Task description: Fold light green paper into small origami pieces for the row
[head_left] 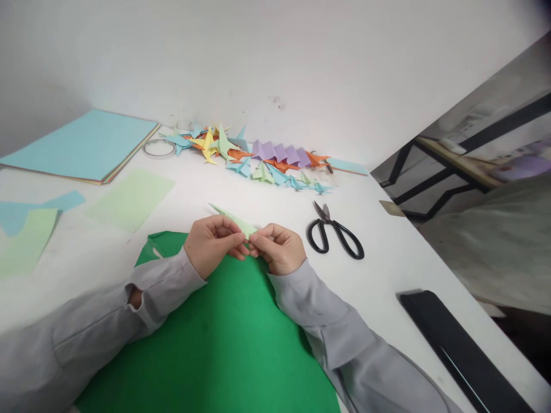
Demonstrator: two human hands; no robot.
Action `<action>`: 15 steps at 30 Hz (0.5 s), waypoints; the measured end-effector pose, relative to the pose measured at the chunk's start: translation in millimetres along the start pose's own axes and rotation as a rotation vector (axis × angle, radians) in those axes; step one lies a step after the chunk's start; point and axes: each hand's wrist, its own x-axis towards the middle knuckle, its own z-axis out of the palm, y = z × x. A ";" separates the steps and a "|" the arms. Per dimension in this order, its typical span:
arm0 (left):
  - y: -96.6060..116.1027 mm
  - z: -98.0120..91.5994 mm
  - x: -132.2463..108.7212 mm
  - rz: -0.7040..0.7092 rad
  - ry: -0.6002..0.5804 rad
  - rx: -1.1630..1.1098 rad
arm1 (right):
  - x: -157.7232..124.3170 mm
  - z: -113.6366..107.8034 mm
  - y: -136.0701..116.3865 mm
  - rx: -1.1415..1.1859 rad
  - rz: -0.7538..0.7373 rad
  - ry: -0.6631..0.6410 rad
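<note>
Between my fingertips is a small light-green folded paper (238,221), with a narrow pointed end sticking out to the upper left. My left hand (212,243) pinches it from the left, thumb and fingers closed. From the right, my right hand (280,248) pinches the same paper, and the fingertips of both hands nearly meet. The part of the paper under the fingers is hidden. Below both hands lies a green sheet (224,344) on the white table. Black-handled scissors (329,226) rest to the right of my right hand, blades slightly apart.
Many folded paper figures (210,143) and a purple pleated strip (279,154) line the wall. At left are a stack of coloured paper (94,143), a tape ring (159,148), a light-green sheet (131,198) and paper offcuts (32,241). A black flat object (460,350) lies at right.
</note>
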 end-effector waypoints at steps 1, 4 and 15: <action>0.0 0.0 -0.1 -0.004 0.000 -0.002 | -0.2 0.4 0.0 -0.004 -0.003 0.002; 0.1 0.4 -0.6 -0.006 0.006 -0.001 | -0.9 1.4 0.2 -0.015 -0.013 0.009; -1.2 1.4 -0.2 0.021 0.034 0.012 | -0.7 1.8 1.8 -0.052 -0.040 0.009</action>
